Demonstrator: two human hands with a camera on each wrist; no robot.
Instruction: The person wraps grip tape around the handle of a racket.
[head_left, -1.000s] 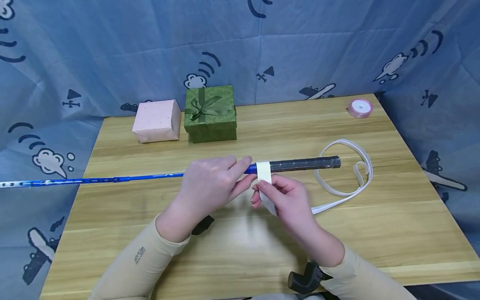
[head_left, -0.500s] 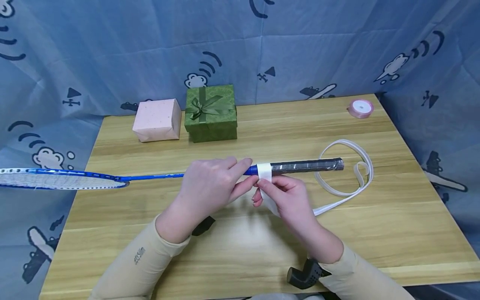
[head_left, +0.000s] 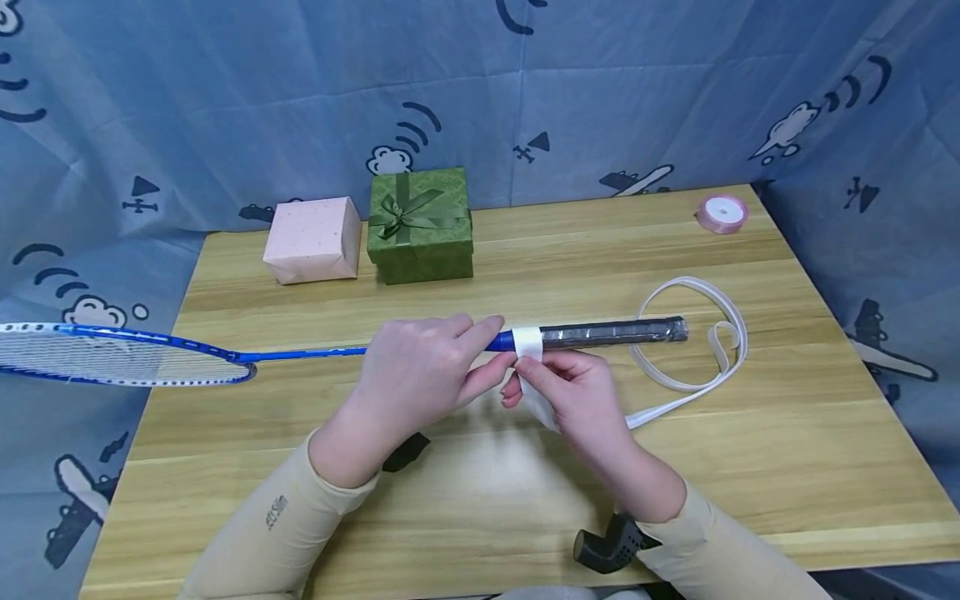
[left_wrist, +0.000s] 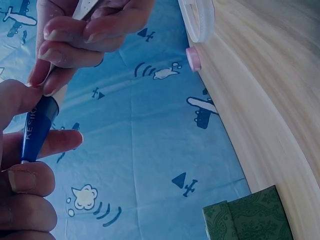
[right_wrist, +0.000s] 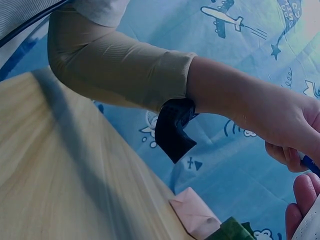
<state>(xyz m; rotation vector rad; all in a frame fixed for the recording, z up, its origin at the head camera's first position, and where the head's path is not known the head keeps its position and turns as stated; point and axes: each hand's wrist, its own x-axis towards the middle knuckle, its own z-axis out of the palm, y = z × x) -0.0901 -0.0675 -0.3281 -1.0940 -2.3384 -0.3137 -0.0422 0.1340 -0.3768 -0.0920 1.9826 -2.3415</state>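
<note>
A blue badminton racket [head_left: 202, 343] lies across the head view above the table, its strung head at the left and its dark handle [head_left: 607, 333] pointing right. My left hand [head_left: 420, 362] grips the shaft beside the blue cone [left_wrist: 40, 125], fingers curled round it in the left wrist view. A white grip tape [head_left: 528, 342] passes round the handle's top, right by the cone. My right hand [head_left: 573, 392] pinches that tape just under the handle, thumb on top. The tape's long tail [head_left: 697, 387] trails right and loops on the table.
A pink wrapped box [head_left: 313, 242] and a green gift box [head_left: 422, 229] with a bow stand at the back of the wooden table [head_left: 810, 450]. A pink ribbon roll [head_left: 722, 214] lies at the back right. Patterned blue cloth [head_left: 585, 75] hangs behind.
The racket has rolled about its length, so its head turns from edge-on to showing the strings, and the handle has turned with it. Both hands keep nearly the same place and hold.
</note>
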